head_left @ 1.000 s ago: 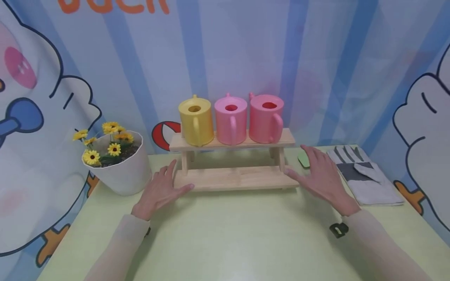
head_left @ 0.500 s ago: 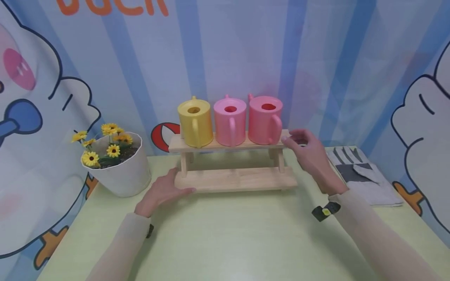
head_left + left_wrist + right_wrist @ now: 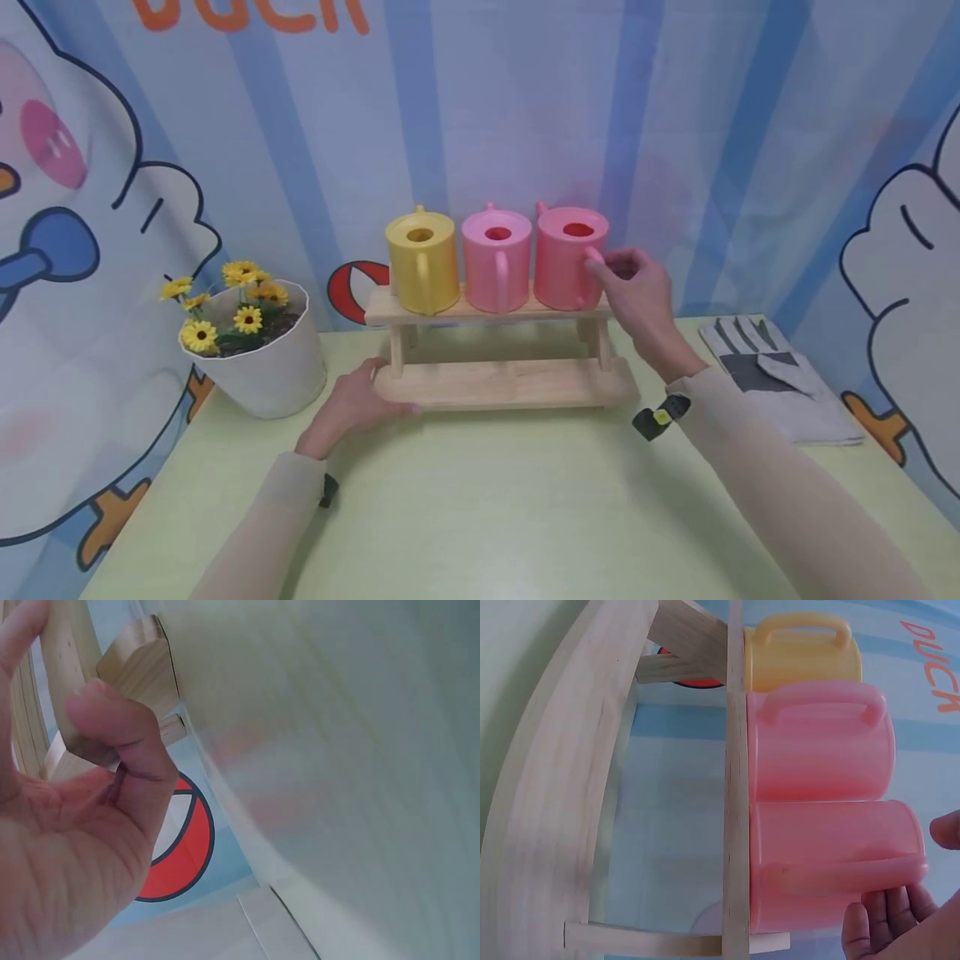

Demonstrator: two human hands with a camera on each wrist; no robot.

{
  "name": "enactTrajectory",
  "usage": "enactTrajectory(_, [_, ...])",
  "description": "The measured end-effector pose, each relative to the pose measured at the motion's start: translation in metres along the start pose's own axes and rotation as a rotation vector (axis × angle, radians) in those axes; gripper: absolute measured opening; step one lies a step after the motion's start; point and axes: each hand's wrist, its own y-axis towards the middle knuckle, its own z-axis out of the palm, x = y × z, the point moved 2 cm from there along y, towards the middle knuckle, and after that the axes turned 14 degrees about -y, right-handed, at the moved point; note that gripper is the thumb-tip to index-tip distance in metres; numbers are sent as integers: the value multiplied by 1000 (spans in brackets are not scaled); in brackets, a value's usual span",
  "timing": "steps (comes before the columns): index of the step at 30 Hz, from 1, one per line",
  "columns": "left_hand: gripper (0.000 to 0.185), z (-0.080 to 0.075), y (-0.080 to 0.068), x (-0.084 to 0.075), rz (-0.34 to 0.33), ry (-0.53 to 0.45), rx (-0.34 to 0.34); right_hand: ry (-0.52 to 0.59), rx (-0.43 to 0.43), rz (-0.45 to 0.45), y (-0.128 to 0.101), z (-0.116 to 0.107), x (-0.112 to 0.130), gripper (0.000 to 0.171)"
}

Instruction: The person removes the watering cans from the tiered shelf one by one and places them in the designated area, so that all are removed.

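Observation:
My left hand [image 3: 356,398] grips the left end of the lower board of a two-tier wooden stand [image 3: 502,383]; in the left wrist view that hand [image 3: 97,825] curls around the board's end. Three plastic watering cans stand upright on the upper tier: yellow [image 3: 422,271], light pink [image 3: 497,271] and deeper pink [image 3: 562,267]. Beside the deeper pink can, my right hand [image 3: 645,304] reaches its handle [image 3: 847,876]. Seen from the right wrist, the fingertips [image 3: 896,900] meet the handle's underside, while the thumb [image 3: 946,830] stands apart from it.
A white pot [image 3: 262,379] with yellow flowers stands left of the stand. At the right lies a folded grey and white glove [image 3: 795,400]. Behind the table [image 3: 487,508] hangs a blue striped cloth [image 3: 517,100] with cartoon ducks.
My right hand has moved from beside the lower board, up past the upper board's right end, to the deeper pink can's handle. My left hand has settled onto the stand's left end.

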Motion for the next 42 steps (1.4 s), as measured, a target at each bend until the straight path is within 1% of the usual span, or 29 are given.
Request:
enactTrajectory(3, [118, 0, -1, -2, -6, 8, -3, 21, 17, 25, 4, 2, 2, 56])
enactTrajectory(9, [116, -1, -1, -4, 0, 7, -9, 100, 71, 86, 13, 8, 4, 48])
enactTrajectory(14, [115, 0, -1, -3, 5, 3, -11, 132, 101, 103, 17, 14, 5, 42])
enactTrajectory(18, [114, 0, -1, -2, 9, -4, -15, 167, 112, 97, 19, 19, 5, 37])
enactTrajectory(23, [114, 1, -1, -1, 9, -6, -20, 203, 97, 81, 21, 24, 5, 30])
enactTrajectory(27, [113, 1, -1, 0, 18, -2, -22, 217, 76, 94, 21, 27, 6, 30])
enactTrajectory(31, [112, 1, 0, -1, 21, 0, -25, 174, 45, 130, 20, 27, 8, 31])
enactTrajectory(34, [113, 1, 0, -1, 28, 2, -27, 157, 13, 139, 19, 27, 9, 33])
enactTrajectory(42, [112, 0, 1, 0, 52, 17, -35, 157, -34, 98, 15, 26, 4, 36])
